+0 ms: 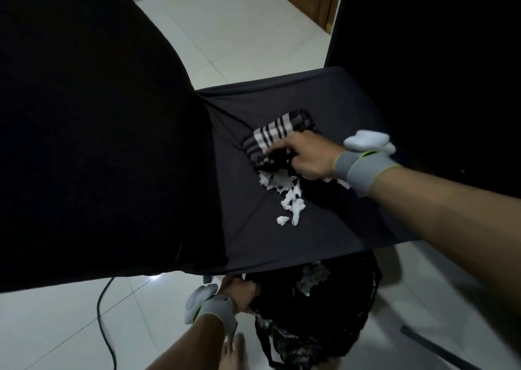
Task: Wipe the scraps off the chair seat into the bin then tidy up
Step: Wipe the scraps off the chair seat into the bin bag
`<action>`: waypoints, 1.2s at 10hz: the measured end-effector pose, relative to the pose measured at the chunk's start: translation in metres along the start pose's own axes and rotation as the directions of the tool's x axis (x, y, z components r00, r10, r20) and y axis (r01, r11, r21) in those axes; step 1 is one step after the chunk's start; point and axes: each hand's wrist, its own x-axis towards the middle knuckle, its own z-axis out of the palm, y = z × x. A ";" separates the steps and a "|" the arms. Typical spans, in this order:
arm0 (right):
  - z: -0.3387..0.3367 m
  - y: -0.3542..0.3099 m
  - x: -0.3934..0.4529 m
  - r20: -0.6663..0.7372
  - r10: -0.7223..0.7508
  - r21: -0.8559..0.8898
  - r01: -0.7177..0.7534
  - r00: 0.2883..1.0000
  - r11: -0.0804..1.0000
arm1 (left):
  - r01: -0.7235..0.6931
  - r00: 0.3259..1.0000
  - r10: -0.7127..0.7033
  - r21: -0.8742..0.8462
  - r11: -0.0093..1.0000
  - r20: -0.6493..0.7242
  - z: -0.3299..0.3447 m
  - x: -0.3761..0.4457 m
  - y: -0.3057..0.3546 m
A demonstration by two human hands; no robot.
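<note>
A black fabric-covered chair seat (324,102) fills the middle of the head view. On it lies a heap of white scraps (287,197), just on the near side of a folded dark plaid cloth (277,134). My right hand (306,155) presses on the cloth, fingers closed on its near edge. Below the seat's front edge stands a bin lined with a black bag (324,313), with some white scraps (313,279) inside. My left hand (239,292) grips the bag's rim at the left, holding it under the seat edge.
The chair's black back (98,116) blocks the left half of the view. A black cable (105,327) runs over the white tiled floor at lower left. A bare foot (232,352) stands beside the bin. A dark bar (439,350) crosses the floor at lower right.
</note>
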 end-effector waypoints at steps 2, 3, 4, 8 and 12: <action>0.009 0.014 -0.057 0.140 -0.055 0.107 0.040 0.989 0.993 | 0.173 0.985 -0.156 -0.353 0.920 0.076 0.011 0.007 -0.010; 0.002 0.019 -0.075 0.105 -0.046 0.262 0.017 0.993 0.965 | 0.183 0.983 -0.169 -0.364 0.913 0.070 0.010 0.006 -0.006; -0.015 0.020 -0.083 -0.088 -0.048 0.447 0.083 0.995 0.891 | 0.190 0.981 -0.181 -0.480 0.856 0.064 0.010 0.003 -0.007; 0.006 0.047 -0.087 -0.228 0.242 0.162 -0.208 0.943 0.965 | 0.202 0.951 -0.307 -0.821 0.534 0.034 0.014 0.005 0.001; 0.040 0.025 -0.141 -0.076 0.169 0.499 -0.109 0.983 0.860 | 0.180 0.967 -0.249 -0.813 0.554 0.045 0.013 0.011 -0.001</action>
